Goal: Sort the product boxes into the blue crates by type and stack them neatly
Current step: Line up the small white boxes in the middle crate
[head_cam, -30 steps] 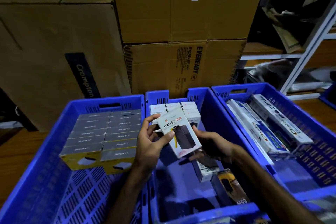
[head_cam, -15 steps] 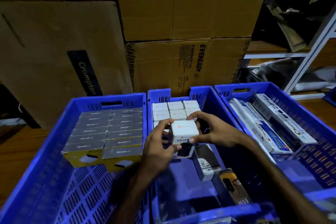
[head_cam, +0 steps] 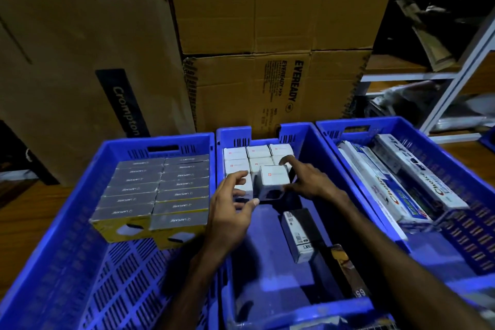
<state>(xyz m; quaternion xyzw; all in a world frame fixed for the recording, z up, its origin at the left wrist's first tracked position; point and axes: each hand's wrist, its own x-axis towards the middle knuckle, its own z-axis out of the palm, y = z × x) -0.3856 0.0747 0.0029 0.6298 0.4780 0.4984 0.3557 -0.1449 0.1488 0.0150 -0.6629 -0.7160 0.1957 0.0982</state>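
Three blue crates stand side by side. The left crate (head_cam: 67, 222) holds neat rows of grey-topped yellow boxes (head_cam: 158, 190). Stacked white boxes (head_cam: 249, 155) fill the far end of the middle crate (head_cam: 302, 139). My right hand (head_cam: 308, 179) grips one more white box (head_cam: 273, 175) standing on end against that stack, index finger behind it and thumb at its right side. My left hand (head_cam: 230, 209) is on its left, thumb tip at the box's lower corner and fingers loosely bent against a neighbouring white box. Long white cartons (head_cam: 417, 185) lie in the right crate (head_cam: 468, 195).
A loose black-and-white box (head_cam: 300, 236) and a dark box with orange print (head_cam: 345, 270) lie on the middle crate's floor near me. Large cardboard cartons (head_cam: 267, 88) rise right behind the crates. A metal shelf rack (head_cam: 455, 83) stands at the right on a wooden surface.
The white box went from tilted in both hands above the crate to upright against the white stack at the far end. My left hand has loosened its grip.
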